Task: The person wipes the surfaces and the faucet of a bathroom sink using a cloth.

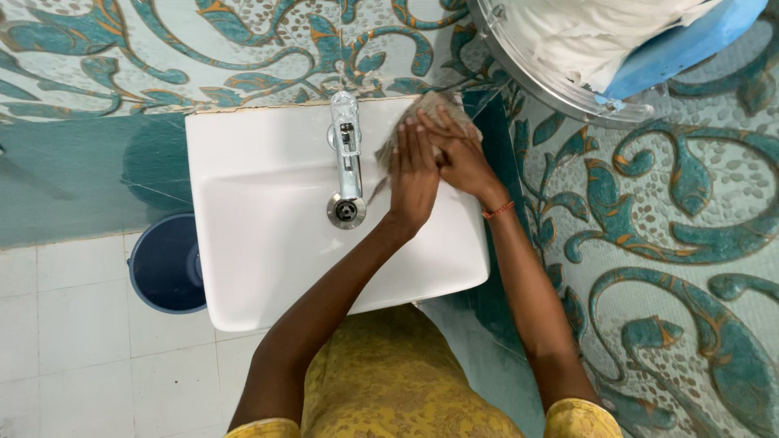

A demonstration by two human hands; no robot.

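Far left, a dark blue bucket (166,264) sits on the white floor tiles (73,324), just beside the sink (268,243) and partly tucked under its edge. The white sink juts out from the patterned teal wall (122,49). At its back rim stands the chrome tap (347,154), spout over the basin, with the drain (346,211) showing just below it. Right of the tap, your left hand (412,174) lies flat, fingers stretched out and together, pressed against a brownish cloth (430,109) on the sink's back right corner. Your right hand (462,158) is touching the left one, fingers curled and bunched on the same cloth, an orange thread band (498,210) on its wrist. Upper right, a clear round holder (560,89) with white paper and a blue part hangs over the corner
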